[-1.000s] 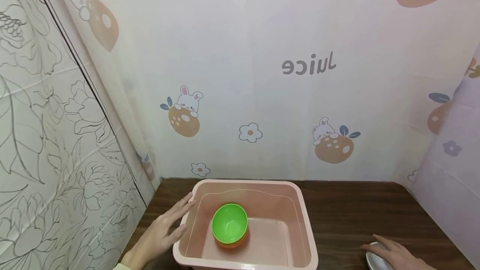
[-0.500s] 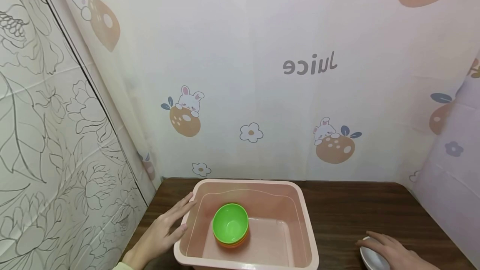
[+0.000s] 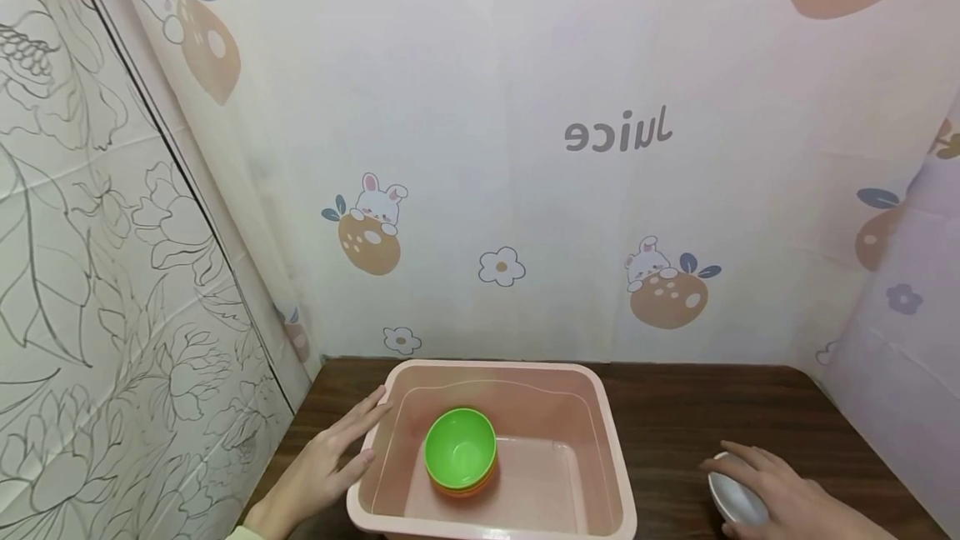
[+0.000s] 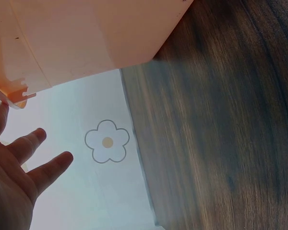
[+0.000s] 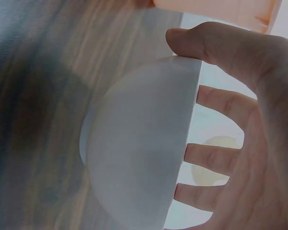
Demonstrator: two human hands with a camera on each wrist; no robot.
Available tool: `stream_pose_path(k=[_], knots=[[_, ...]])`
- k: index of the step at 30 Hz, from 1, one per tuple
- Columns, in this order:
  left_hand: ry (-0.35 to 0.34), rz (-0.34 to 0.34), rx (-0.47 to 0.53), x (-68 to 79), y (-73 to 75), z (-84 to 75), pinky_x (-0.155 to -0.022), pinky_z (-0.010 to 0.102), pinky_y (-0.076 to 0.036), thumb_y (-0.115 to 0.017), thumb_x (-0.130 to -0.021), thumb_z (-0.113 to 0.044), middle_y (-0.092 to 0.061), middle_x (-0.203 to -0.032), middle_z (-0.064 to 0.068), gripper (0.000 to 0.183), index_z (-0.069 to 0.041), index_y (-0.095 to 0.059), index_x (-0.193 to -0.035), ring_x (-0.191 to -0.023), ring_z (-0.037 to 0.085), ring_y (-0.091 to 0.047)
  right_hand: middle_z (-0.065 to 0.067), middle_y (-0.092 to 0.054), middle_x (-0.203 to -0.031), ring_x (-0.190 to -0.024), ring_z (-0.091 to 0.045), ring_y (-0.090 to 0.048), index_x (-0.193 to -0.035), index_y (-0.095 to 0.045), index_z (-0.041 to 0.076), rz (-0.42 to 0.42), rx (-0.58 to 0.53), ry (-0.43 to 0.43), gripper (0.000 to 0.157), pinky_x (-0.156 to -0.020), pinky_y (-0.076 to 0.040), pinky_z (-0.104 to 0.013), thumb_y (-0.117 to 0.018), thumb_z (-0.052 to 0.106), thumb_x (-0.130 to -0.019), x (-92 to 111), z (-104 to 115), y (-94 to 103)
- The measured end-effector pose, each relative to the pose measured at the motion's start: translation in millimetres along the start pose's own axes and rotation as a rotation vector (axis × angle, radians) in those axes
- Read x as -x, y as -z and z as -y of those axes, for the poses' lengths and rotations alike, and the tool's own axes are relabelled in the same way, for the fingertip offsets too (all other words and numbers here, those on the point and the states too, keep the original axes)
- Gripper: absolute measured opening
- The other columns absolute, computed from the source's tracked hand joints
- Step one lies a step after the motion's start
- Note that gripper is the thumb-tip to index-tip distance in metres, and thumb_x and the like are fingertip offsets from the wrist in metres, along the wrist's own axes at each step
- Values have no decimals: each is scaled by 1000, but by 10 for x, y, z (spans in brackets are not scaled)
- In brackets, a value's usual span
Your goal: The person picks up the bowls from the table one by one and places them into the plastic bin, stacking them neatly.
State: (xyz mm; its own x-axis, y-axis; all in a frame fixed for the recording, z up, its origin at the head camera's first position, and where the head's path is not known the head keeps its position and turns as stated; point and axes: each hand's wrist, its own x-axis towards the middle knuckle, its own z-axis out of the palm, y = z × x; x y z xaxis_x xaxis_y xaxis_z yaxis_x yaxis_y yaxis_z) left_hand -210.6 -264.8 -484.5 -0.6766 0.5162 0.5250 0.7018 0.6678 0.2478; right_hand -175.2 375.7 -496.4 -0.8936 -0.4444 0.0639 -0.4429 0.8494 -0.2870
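A white bowl [image 5: 139, 139] is gripped by my right hand [image 3: 795, 498], with the thumb over the outside of its rim and the fingers reaching inside. In the right wrist view the bowl is tilted, its base towards the tabletop. My left hand [image 3: 322, 465] touches the left rim of a pink plastic tub [image 3: 622, 482], fingers extended and spread. From the left wrist, the hand [image 4: 14, 172] shows beside the tub's outer wall [image 4: 86, 33]. Inside the tub, at its left, a green bowl [image 3: 461, 448] sits stacked on an orange bowl [image 3: 461, 492].
The dark wooden table [image 3: 697, 415] stretches right of the tub. Behind it hangs a white curtain [image 3: 525, 190] with printed rabbits and fruit. A floral-patterned panel [image 3: 135, 273] stands on the left.
My right hand has brought the white bowl leftwards and slightly further back, closer to the tub. The left hand and the stacked bowls stay where they were.
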Motion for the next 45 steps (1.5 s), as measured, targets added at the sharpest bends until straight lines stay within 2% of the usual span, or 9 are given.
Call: stream_pose_path(k=[3,5,12,17,23,26,32,39,45], knots=[[5,8,6,3,-2,-2,-106,38,-53,-68,-95,-16,-44,-163,6,63,-17,-49,-155,-144,22,-50,-32,-51,-142,-113,-49,-59,-132,-61,24,39,-5,-58,58,-58,-56,-58,-84,41,-81,-40,76,89],[11,13,12,3,0,-7,-106,39,-53,-68,-96,-16,-43,-163,6,63,-17,-48,-155,-145,22,-49,-29,-52,-143,-115,-47,-58,-132,-61,26,28,15,-71,57,-59,-55,-59,-83,42,-81,-62,129,135],[17,15,20,7,6,-20,-104,42,-54,-67,-96,-15,-43,-164,5,63,-18,-48,-156,-145,21,-49,-19,-57,-139,-116,-41,-59,-128,-64,30,-196,88,19,62,-56,-54,-45,-90,41,-72,-118,312,202],[18,14,23,1,9,-24,-104,42,-54,-67,-96,-15,-42,-164,5,63,-18,-47,-156,-145,20,-48,-21,-58,-137,-113,-43,-61,-127,-64,30,-264,99,72,65,-56,-54,-40,-93,38,-69,-191,402,287],[18,16,31,1,7,-22,-104,42,-54,-67,-96,-15,-42,-164,6,63,-17,-48,-156,-145,20,-48,-19,-59,-137,-115,-51,-60,-126,-64,31,-298,121,88,67,-57,-54,-47,-93,40,-67,-302,494,417],[22,15,34,5,9,-20,-104,43,-54,-67,-96,-15,-43,-163,6,63,-17,-47,-156,-145,20,-48,-17,-60,-137,-116,-53,-59,-125,-63,34,-314,133,94,67,-56,-53,-46,-93,41,-66,-359,540,467],[12,7,30,10,6,-19,-106,38,-53,-68,-95,-14,-43,-163,7,63,-16,-48,-155,-145,20,-48,-20,-59,-139,-118,-50,-59,-128,-63,32,-307,109,102,65,-59,-53,-48,-91,42,-70,-430,622,520],[22,11,33,7,13,-20,-104,43,-54,-67,-96,-14,-42,-164,6,62,-17,-48,-155,-146,20,-47,-17,-60,-136,-119,-47,-59,-126,-64,31,-327,119,123,64,-59,-52,-46,-91,42,-69,-499,698,535],[16,8,33,7,7,-14,-105,40,-53,-67,-96,-15,-43,-164,6,63,-17,-48,-155,-146,20,-48,-17,-60,-137,-118,-47,-60,-127,-64,31,-326,143,130,65,-59,-52,-49,-91,42,-69,-553,725,598]])
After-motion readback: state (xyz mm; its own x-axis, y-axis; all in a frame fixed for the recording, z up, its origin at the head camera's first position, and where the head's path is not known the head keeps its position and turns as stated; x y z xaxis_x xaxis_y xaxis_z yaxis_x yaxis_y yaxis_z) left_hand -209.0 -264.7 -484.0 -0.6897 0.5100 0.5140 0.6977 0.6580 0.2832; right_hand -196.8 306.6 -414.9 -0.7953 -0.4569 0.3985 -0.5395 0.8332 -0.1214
